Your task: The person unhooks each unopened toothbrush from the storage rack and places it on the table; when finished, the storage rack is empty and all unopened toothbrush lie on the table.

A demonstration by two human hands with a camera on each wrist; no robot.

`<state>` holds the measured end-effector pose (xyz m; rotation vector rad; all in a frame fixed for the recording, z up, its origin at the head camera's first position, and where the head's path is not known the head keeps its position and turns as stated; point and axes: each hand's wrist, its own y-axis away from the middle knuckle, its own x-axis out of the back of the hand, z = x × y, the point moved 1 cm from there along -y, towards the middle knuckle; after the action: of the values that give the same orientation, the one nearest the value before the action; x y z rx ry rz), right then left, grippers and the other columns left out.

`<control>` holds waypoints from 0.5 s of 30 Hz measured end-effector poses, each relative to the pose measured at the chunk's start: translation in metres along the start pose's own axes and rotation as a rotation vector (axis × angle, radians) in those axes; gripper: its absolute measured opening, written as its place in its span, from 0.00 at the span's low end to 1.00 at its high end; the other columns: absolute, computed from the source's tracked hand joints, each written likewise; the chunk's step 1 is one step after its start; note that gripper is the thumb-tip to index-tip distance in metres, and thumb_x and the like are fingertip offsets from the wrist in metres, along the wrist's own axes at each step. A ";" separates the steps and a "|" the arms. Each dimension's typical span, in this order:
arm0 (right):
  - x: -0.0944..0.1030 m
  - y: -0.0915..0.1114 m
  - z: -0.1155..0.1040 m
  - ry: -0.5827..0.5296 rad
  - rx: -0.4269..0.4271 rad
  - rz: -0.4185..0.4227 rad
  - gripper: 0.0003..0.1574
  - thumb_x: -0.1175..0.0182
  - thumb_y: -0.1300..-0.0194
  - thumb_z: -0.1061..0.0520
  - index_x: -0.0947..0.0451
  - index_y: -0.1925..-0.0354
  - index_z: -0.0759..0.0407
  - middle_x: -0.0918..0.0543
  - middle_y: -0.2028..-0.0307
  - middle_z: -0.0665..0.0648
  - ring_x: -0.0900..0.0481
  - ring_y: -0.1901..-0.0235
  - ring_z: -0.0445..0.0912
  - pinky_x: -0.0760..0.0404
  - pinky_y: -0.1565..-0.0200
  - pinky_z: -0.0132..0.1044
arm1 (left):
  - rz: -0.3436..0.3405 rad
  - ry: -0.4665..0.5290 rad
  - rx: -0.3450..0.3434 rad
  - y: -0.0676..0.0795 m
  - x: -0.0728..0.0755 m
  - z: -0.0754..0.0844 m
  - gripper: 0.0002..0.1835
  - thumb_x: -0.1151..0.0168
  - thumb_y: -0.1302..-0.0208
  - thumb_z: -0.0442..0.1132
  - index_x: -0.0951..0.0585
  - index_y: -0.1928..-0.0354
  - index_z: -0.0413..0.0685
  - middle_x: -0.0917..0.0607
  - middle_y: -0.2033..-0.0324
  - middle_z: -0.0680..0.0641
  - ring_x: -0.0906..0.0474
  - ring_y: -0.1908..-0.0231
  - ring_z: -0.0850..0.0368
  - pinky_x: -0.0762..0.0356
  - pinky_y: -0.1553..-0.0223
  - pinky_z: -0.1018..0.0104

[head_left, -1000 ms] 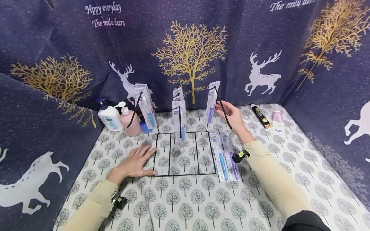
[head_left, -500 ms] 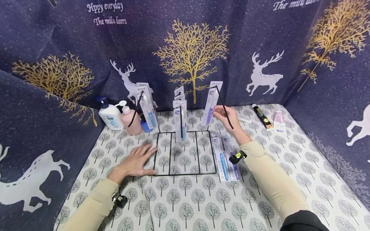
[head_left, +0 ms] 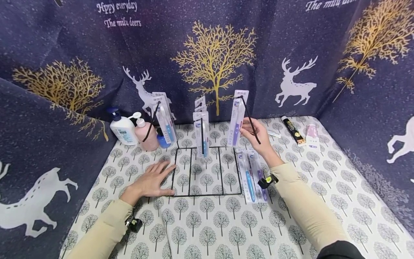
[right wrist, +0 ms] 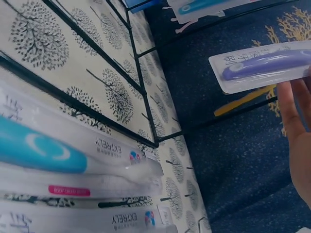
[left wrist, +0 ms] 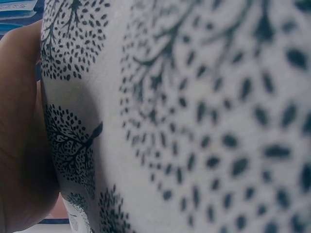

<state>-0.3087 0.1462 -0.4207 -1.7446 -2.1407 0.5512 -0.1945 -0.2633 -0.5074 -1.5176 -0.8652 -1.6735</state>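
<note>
A black wire display rack (head_left: 207, 195) stands on the patterned cloth, with packaged toothbrushes hanging from its hooks. My right hand (head_left: 258, 138) pinches the right edge of a packaged purple toothbrush (head_left: 237, 115), which hangs on the right hook. In the right wrist view, the fingers (right wrist: 291, 109) meet that same pack, and its far end is cut off by the frame. My left hand (head_left: 152, 180) lies spread on the cloth, its fingertips against the rack's left base wire. A packaged blue toothbrush (head_left: 249, 180) and a second purple one (head_left: 260, 172) lie flat right of the rack.
Blue-handled toothbrush packs hang on the left (head_left: 166, 122) and middle hooks (head_left: 198, 133). A white pump bottle (head_left: 123, 131), a pink pump bottle (head_left: 147, 135) and a small blue container (head_left: 164, 141) stand behind left. A black tube (head_left: 292, 130) and a pink-white tube (head_left: 312, 136) lie back right.
My right hand has moved left to the hanging purple toothbrush pack and taken its edge. The pack, tilted half a second ago, now hangs straighter. My left hand has stayed put.
</note>
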 end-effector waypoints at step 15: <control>0.000 0.019 -0.032 0.129 0.178 -0.046 0.35 0.46 0.47 0.79 0.37 0.39 0.71 0.24 0.64 0.80 0.19 0.68 0.53 0.17 0.68 0.33 | 0.007 0.009 -0.003 0.000 0.001 0.001 0.54 0.54 0.56 0.80 0.48 0.30 0.58 0.49 0.31 0.41 0.52 0.32 0.41 0.53 0.35 0.39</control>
<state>-0.2767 0.1528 -0.4018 -1.5866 -1.9739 0.5812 -0.1943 -0.2626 -0.5063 -1.5121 -0.8527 -1.6759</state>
